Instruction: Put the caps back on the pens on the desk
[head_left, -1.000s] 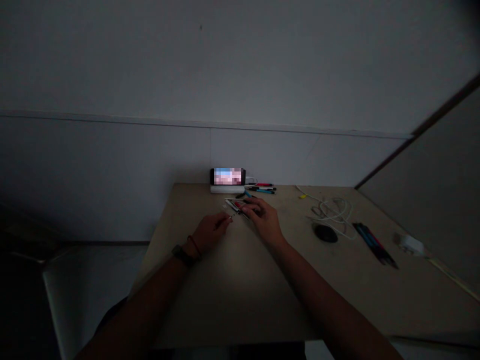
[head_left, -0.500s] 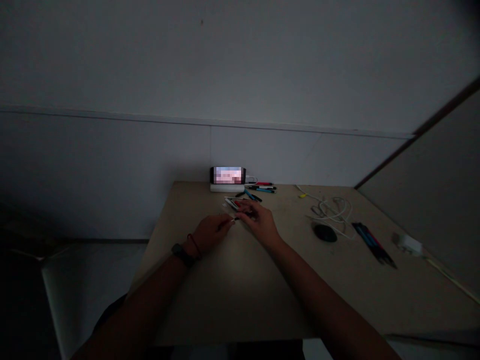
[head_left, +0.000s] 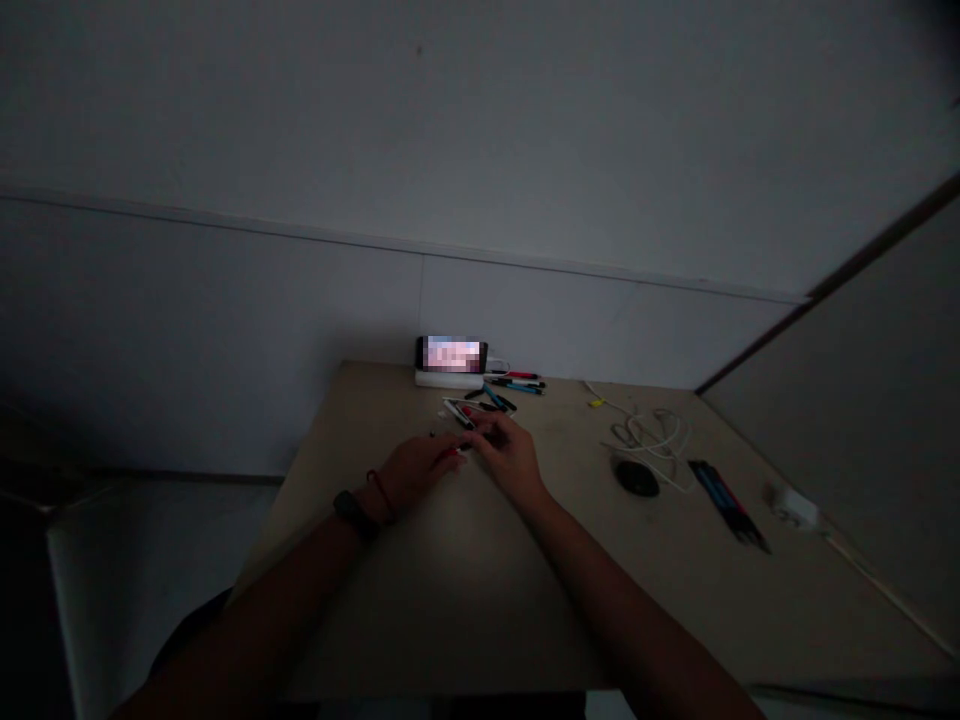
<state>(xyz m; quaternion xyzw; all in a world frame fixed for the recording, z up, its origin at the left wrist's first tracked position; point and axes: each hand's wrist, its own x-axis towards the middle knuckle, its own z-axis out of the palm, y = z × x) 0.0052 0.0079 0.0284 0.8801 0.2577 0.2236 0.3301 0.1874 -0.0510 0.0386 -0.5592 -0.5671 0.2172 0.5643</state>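
Note:
My left hand (head_left: 418,468), with a dark watch and a red band at its wrist, is closed round a red pen part (head_left: 450,454). Its fingertips almost meet those of my right hand (head_left: 510,458). A small black piece (head_left: 465,446) sits between the two hands, and my right thumb and fingers are closed on it. Whether the red and black parts are joined is too dim to tell. Just beyond my right fingers lie white and black pen parts (head_left: 457,412). Blue and black pen pieces (head_left: 495,397) are scattered a little farther back.
A lit phone (head_left: 451,355) leans on a white stand (head_left: 448,381) by the wall. Several pens (head_left: 525,385) lie to its right. Farther right are a coiled white cable (head_left: 649,432), a black mouse (head_left: 637,478), a row of pens (head_left: 727,503) and a white plug (head_left: 793,508).
A thin pale piece with a dark end showed between my fingertips before; now red shows at my left fingers. My hands are still close together. The view has tilted slightly.

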